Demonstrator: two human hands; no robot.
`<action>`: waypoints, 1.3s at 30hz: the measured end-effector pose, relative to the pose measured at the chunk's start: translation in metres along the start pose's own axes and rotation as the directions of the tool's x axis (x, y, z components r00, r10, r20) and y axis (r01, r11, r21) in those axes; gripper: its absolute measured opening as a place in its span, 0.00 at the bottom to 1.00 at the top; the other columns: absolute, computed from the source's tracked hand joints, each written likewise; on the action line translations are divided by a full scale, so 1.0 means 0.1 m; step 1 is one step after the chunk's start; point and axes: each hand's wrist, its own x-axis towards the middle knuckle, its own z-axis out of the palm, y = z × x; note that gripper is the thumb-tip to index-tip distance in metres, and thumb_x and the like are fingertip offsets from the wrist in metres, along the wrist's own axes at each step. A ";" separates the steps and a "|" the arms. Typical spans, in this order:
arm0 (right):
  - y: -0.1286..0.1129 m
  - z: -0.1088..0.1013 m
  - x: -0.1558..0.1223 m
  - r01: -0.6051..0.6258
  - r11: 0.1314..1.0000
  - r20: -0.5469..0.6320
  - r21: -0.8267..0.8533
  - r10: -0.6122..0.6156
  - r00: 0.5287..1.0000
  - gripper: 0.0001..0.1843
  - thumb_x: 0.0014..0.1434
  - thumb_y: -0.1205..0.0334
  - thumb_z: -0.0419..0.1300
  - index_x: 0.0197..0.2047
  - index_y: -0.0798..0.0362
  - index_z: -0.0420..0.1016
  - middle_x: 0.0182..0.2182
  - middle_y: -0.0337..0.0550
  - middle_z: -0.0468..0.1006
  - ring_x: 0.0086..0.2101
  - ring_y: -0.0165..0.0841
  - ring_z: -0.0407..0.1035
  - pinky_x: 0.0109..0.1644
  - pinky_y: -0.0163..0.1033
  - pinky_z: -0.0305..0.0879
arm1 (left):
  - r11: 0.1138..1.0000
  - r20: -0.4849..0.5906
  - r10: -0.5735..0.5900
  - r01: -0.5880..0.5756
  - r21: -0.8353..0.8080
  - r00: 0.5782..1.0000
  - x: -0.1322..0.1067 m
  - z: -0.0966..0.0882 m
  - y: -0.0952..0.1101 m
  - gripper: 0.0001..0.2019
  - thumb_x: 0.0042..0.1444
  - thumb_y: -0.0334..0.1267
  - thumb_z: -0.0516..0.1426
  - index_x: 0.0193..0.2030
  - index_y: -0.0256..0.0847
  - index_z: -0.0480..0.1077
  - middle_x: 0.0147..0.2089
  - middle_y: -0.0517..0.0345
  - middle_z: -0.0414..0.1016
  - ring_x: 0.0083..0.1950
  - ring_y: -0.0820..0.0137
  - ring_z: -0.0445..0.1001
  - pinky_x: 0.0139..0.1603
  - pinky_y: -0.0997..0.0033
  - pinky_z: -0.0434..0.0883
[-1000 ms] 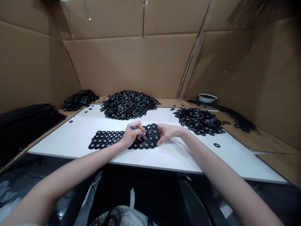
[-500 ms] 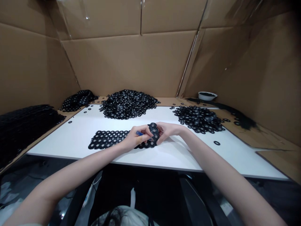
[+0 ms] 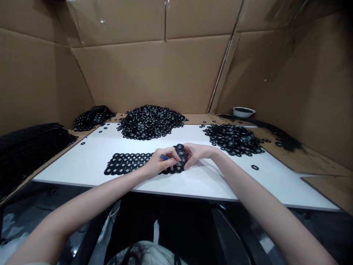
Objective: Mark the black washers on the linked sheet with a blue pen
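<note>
On the white board lies a mat of joined black rings (image 3: pixel 125 163), laid in several rows, its right end lifted up. My left hand (image 3: pixel 158 161) is closed in a pinch round a blue pen-like tool (image 3: pixel 164 157). The tool points right, at the raised end of the mat; its tip is too small to make out. My right hand (image 3: pixel 197 152) grips that raised end, fingers behind it and thumb at the near side. Part of the mat is hidden behind my left hand.
A large heap of black rings (image 3: pixel 150 121) stands at the back, a smaller ring heap (image 3: pixel 234 140) at right. A white bowl (image 3: pixel 243 112) sits back right. Dark bundled strands (image 3: pixel 33 147) lie far left. One loose ring (image 3: pixel 255 167) lies on the right. Cardboard walls (image 3: pixel 151 73) enclose the board.
The fingers of my left hand and the blue tool have shifted very slightly at the raised end of the mat. My right hand keeps its grip there.
</note>
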 end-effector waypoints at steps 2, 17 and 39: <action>0.00 0.00 0.00 0.002 1.000 0.008 -0.002 -0.002 1.000 0.22 0.39 0.61 0.70 0.39 0.57 0.71 0.33 0.39 0.74 0.34 0.31 0.68 0.39 0.36 0.66 | 1.000 -0.003 0.003 -0.003 0.000 1.000 0.00 0.00 0.01 0.07 0.53 0.36 0.57 0.32 0.33 0.70 0.29 0.56 0.71 0.25 0.77 0.68 0.26 0.80 0.64; 0.00 0.00 0.01 0.013 1.000 -0.038 -0.027 -0.014 0.999 0.21 0.37 0.60 0.71 0.33 0.56 0.68 0.30 0.35 0.70 0.30 0.28 0.64 0.33 0.33 0.62 | 0.986 0.055 0.083 -0.090 0.141 0.995 -0.02 0.02 0.03 0.07 0.55 0.35 0.53 0.33 0.34 0.69 0.30 0.57 0.69 0.28 0.75 0.67 0.31 0.77 0.64; 0.02 -0.02 0.03 0.027 1.000 0.009 0.000 -0.027 1.000 0.18 0.36 0.62 0.71 0.32 0.58 0.73 0.30 0.37 0.75 0.32 0.30 0.68 0.37 0.35 0.65 | 0.990 0.075 0.021 -0.031 0.138 0.997 0.02 0.10 0.10 0.05 0.48 0.28 0.50 0.26 0.35 0.66 0.23 0.61 0.65 0.26 0.76 0.62 0.29 0.77 0.59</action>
